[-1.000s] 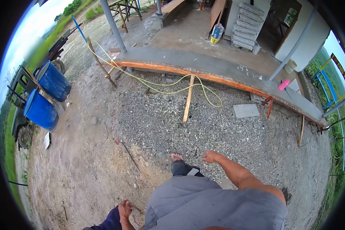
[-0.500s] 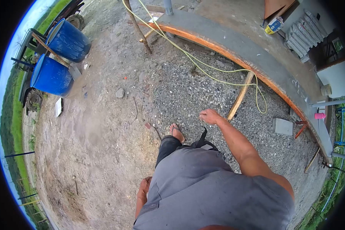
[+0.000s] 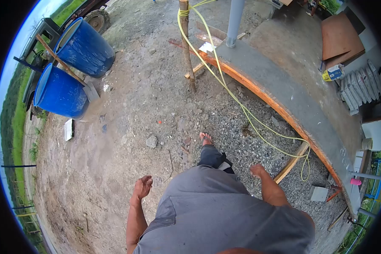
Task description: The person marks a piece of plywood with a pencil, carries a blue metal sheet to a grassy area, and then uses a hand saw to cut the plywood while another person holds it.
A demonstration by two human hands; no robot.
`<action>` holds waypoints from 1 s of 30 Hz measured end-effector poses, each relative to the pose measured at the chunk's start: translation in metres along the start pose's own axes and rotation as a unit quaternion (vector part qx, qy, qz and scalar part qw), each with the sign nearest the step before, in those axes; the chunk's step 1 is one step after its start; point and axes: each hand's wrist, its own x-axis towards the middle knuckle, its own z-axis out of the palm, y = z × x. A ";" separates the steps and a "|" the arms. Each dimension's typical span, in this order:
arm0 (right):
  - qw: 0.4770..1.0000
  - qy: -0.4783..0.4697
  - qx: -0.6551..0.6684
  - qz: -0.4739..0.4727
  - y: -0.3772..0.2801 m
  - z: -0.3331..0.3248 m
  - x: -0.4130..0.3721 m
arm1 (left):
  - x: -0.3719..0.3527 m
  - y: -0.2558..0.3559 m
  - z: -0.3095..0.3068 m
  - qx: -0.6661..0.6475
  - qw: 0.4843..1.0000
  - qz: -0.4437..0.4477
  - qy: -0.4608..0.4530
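My left hand (image 3: 143, 187) hangs over bare dirt at my left side, its fingers loosely bent and a little apart, with nothing in them. On the other side my right hand (image 3: 257, 170) is above the gravel (image 3: 239, 127), fingers loosely bent and no object visible in it. Nearest to it is a wooden brace (image 3: 291, 163), which leans up to the curved concrete edge. A yellow-green hose (image 3: 252, 116) runs from a wooden post (image 3: 185, 46) and loops over the top of the brace. My sandalled foot (image 3: 206, 138) is on the ground ahead.
Two blue drums, a far one (image 3: 86, 48) and a near one (image 3: 62, 93), stand at left beside a shovel (image 3: 91, 91). An orange-edged concrete slab (image 3: 283, 91) curves along the right. A grey block (image 3: 318, 193) and a loose stone (image 3: 151, 141) lie on the ground.
The view has shifted forward and left. My left hand has swung forward from beside my hip, and my right hand has drawn back closer to my body. Neither picked anything up.
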 end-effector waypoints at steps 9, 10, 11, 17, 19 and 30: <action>0.972 0.034 0.091 -0.214 -0.423 -0.410 0.243 | 0.197 0.007 -0.088 0.005 0.996 0.019 -0.089; 0.958 0.065 0.090 -0.266 -0.473 -0.445 0.263 | 0.218 0.005 -0.104 -0.060 0.991 -0.068 -0.103; 0.943 0.067 0.101 -0.310 -0.517 -0.476 0.290 | 0.237 0.043 -0.134 -0.001 0.988 -0.094 -0.120; 0.958 0.029 0.067 -0.277 -0.668 -0.556 0.485 | 0.454 0.119 -0.317 0.074 0.994 -0.029 -0.079; 0.981 -0.007 -0.012 -0.192 -0.679 -0.577 0.536 | 0.538 0.170 -0.384 0.162 0.985 0.042 -0.048; 0.811 -0.139 -0.424 -0.378 -0.727 -0.750 0.787 | 0.914 0.476 -0.633 0.185 0.964 0.191 -0.005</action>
